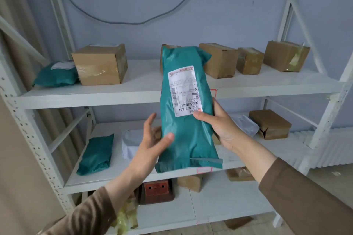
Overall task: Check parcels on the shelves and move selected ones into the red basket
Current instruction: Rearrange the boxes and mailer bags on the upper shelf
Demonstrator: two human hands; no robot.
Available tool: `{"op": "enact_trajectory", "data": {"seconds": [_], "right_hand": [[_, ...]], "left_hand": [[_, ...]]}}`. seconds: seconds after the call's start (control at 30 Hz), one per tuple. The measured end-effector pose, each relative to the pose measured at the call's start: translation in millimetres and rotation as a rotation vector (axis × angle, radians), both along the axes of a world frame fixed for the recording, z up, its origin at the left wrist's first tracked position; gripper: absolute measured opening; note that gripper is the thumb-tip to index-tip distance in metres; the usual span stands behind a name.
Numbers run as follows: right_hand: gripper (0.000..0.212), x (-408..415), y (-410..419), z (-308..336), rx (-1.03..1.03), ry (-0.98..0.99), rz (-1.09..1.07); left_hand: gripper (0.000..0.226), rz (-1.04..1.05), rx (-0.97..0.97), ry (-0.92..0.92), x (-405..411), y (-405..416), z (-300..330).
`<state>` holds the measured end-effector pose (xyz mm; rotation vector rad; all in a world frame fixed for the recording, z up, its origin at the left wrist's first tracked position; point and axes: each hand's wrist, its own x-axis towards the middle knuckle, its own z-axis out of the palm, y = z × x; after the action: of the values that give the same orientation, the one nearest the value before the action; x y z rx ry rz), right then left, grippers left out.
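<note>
Both brown-sleeved arms are raised toward 12 o'clock; the right hand (219,128) is curled in a grip, the left hand (152,139) held loosely spread.

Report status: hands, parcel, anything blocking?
Right hand grips teal parcel, label facing camera. Left hand open, thumb touching parcel's lower edge. Parcel held up in front of the shelves; red basket not in view.

The top shelf (133,89) lies bare between the left carton (100,65) and the right-hand row of cartons (248,61); the held teal parcel (188,112) blocks the middle.
</note>
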<state>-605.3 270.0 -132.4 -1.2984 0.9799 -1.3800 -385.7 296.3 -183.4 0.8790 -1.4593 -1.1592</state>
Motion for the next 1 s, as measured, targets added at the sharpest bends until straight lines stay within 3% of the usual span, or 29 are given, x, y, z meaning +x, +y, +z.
{"op": "enact_trajectory", "data": {"seconds": [0.1,0.27,0.47,0.63,0.83,0.93,1.0], "right_hand": [[0.047,29.2,-37.3,31.0,-0.044,-0.029,-0.081],[0.038,68.6,-92.8,90.2,-0.038,0.057,0.059],[0.064,78.9,-155.8,78.9,0.035,0.148,-0.016],[0.067,95.0,-208.4,56.7,0.036,0.249,-0.112],[0.061,99.1,-232.3,43.3,0.044,0.308,-0.147],[0.052,91.0,-224.9,45.5,-0.058,0.506,-0.243],[0.037,79.2,-219.6,49.8,-0.21,0.65,-0.425]], "left_hand": [[0.095,0.071,-0.037,0.054,4.5,-22.7,16.2],[0.08,0.212,-0.108,0.222,26.6,-104.1,76.4],[0.071,0.291,-0.039,0.179,44.8,-199.2,116.7],[0.054,0.406,0.045,-0.081,51.4,-259.0,109.6],[0.054,0.494,0.018,-0.359,52.9,-284.0,104.1],[0.054,0.585,-0.147,-0.697,54.1,-281.7,105.9],[0.058,0.672,-0.338,-0.866,51.2,-275.8,114.1]]}}
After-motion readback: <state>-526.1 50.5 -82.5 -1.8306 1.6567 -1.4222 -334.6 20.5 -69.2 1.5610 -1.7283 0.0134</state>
